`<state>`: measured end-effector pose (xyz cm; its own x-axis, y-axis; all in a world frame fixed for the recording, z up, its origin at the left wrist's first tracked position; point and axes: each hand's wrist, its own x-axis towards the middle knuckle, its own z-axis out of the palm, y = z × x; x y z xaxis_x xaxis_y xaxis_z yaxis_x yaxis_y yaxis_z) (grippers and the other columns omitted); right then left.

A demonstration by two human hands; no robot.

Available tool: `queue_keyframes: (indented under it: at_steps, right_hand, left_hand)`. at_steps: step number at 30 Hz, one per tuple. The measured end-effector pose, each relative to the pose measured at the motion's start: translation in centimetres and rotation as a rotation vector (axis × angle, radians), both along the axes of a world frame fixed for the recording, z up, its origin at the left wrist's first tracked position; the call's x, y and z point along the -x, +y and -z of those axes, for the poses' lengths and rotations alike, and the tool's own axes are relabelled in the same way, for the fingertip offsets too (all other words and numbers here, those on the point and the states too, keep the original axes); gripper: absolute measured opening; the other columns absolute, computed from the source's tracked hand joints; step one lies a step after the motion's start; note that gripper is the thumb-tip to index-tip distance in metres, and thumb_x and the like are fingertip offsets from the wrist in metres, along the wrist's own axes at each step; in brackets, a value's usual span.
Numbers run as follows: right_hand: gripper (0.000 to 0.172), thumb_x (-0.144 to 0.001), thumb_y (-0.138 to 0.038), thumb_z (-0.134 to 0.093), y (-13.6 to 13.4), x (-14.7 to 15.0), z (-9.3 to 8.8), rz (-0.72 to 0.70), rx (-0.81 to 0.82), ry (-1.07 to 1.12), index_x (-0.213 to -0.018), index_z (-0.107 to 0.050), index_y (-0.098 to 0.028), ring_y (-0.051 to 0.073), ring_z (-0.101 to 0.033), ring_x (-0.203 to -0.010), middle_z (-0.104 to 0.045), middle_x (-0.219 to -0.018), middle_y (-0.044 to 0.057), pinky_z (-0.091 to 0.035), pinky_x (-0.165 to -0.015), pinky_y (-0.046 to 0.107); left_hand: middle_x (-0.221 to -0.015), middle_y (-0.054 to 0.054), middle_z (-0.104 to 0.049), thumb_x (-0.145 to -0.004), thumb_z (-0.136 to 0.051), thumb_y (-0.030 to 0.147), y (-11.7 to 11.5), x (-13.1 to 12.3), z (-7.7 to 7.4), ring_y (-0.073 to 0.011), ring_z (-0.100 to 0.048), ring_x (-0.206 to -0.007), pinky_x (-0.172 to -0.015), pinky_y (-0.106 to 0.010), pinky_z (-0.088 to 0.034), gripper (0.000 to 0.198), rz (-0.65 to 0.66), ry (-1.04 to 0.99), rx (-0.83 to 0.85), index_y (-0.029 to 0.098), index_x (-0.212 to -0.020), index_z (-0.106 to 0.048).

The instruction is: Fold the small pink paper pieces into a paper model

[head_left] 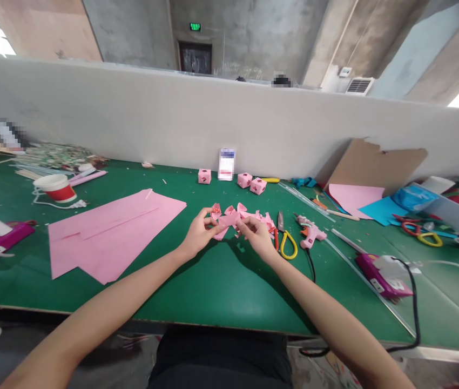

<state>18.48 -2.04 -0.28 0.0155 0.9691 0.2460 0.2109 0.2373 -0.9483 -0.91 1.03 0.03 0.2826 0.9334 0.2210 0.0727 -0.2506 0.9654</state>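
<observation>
Over the middle of the green table (221,286), my left hand (199,233) and my right hand (257,236) both pinch one small folded piece of pink paper (228,220) between them. Just behind it lies a heap of several more pink folded pieces (254,214). Three finished pink paper cubes (249,182) stand farther back near the wall. A large sheet of pink paper (112,229) lies flat to the left of my hands.
Right of my hands lie yellow-handled scissors (287,242), a pink glue gun (310,232) and a purple glue gun (381,273) with a black cord. A red-and-white cup (56,187) stands far left. Cardboard (375,162), blue paper and more scissors clutter the right.
</observation>
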Motion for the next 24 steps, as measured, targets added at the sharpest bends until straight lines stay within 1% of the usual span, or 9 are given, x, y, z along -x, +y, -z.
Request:
queue_keyframes:
  at_steps: [4, 7, 9, 11, 15, 19, 22, 24]
  right_hand:
    - [0.044, -0.074, -0.063, -0.067, 0.1, 0.0, 0.1, -0.053, 0.046, 0.037, -0.08, -0.06, -0.02, 0.016, -0.058, -0.062, -0.063, -0.07, 0.002, -0.043, -0.052, 0.026]
    - [0.045, -0.073, -0.063, -0.068, 0.0, 0.0, 0.1, -0.074, 0.04, 0.032, -0.078, -0.058, -0.019, 0.015, -0.056, -0.061, -0.062, -0.069, 0.001, -0.043, -0.053, 0.027]
    - [0.045, -0.074, -0.062, -0.067, -0.1, 0.0, 0.2, -0.072, 0.024, 0.015, -0.078, -0.058, -0.019, 0.014, -0.054, -0.06, -0.062, -0.069, 0.001, -0.043, -0.055, 0.027]
    - [0.043, -0.076, -0.061, -0.067, -0.2, 0.1, 0.2, -0.074, 0.006, -0.006, -0.078, -0.059, -0.018, 0.014, -0.054, -0.061, -0.061, -0.07, 0.001, -0.042, -0.056, 0.028]
    - [0.039, -0.079, -0.056, -0.065, -0.4, 0.4, 0.3, -0.083, -0.031, -0.061, -0.075, -0.061, -0.017, 0.014, -0.054, -0.064, -0.061, -0.072, 0.002, -0.042, -0.058, 0.027]
    - [0.036, -0.08, -0.052, -0.065, -0.6, 0.5, 0.3, -0.084, -0.047, -0.103, -0.075, -0.062, -0.017, 0.014, -0.053, -0.065, -0.061, -0.075, 0.003, -0.041, -0.056, 0.026]
    - [0.029, -0.081, -0.046, -0.064, -0.8, 0.6, 0.1, -0.096, -0.071, -0.146, -0.082, -0.063, -0.017, 0.014, -0.055, -0.066, -0.063, -0.081, 0.003, -0.043, -0.056, 0.025]
    - [0.023, -0.081, -0.04, -0.063, -1.0, 0.7, 0.0, -0.074, -0.11, -0.211, -0.085, -0.064, -0.017, 0.014, -0.057, -0.067, -0.064, -0.082, 0.003, -0.044, -0.058, 0.025]
  left_hand:
    - [-0.074, 0.001, -0.065, -0.073, -0.075, 0.041, 0.1, 0.1, -0.1, -0.015, -0.063, -0.067, -0.067, -0.027, -0.049, 0.058, 0.016, 0.031, -0.004, 0.017, -0.118, -0.049]
    - [-0.074, 0.002, -0.064, -0.073, -0.074, 0.041, -0.2, -0.1, -0.1, -0.0147, -0.063, -0.066, -0.065, -0.026, -0.05, 0.054, 0.054, 0.008, 0.008, 0.018, -0.115, -0.049]
    - [-0.079, 0.0, -0.066, -0.074, -0.074, 0.04, -0.4, -0.2, 0.0, -0.0151, -0.064, -0.068, -0.066, -0.027, -0.051, 0.052, 0.094, -0.011, 0.017, 0.018, -0.114, -0.048]
    - [-0.085, -0.003, -0.069, -0.074, -0.074, 0.039, -0.6, -0.3, 0.1, -0.0162, -0.065, -0.071, -0.069, -0.028, -0.052, 0.056, 0.115, -0.012, 0.017, 0.018, -0.118, -0.046]
    - [-0.09, -0.006, -0.07, -0.074, -0.074, 0.04, -1.1, -0.4, 0.0, -0.0185, -0.068, -0.075, -0.071, -0.03, -0.052, 0.068, 0.08, 0.058, -0.025, 0.018, -0.13, -0.043]
    - [-0.096, -0.009, -0.07, -0.075, -0.073, 0.04, -1.4, -0.3, -0.5, -0.0196, -0.068, -0.076, -0.071, -0.03, -0.051, 0.067, 0.054, 0.119, -0.063, 0.017, -0.131, -0.044]
    - [-0.099, -0.01, -0.069, -0.077, -0.071, 0.037, -1.5, -0.2, -0.8, -0.0213, -0.068, -0.081, -0.074, -0.031, -0.051, 0.066, 0.069, 0.131, -0.091, 0.016, -0.132, -0.042]
    - [-0.099, -0.01, -0.069, -0.077, -0.07, 0.036, -1.5, -0.3, -0.8, -0.0221, -0.068, -0.083, -0.073, -0.031, -0.051, 0.065, 0.075, 0.142, -0.118, 0.016, -0.132, -0.042]
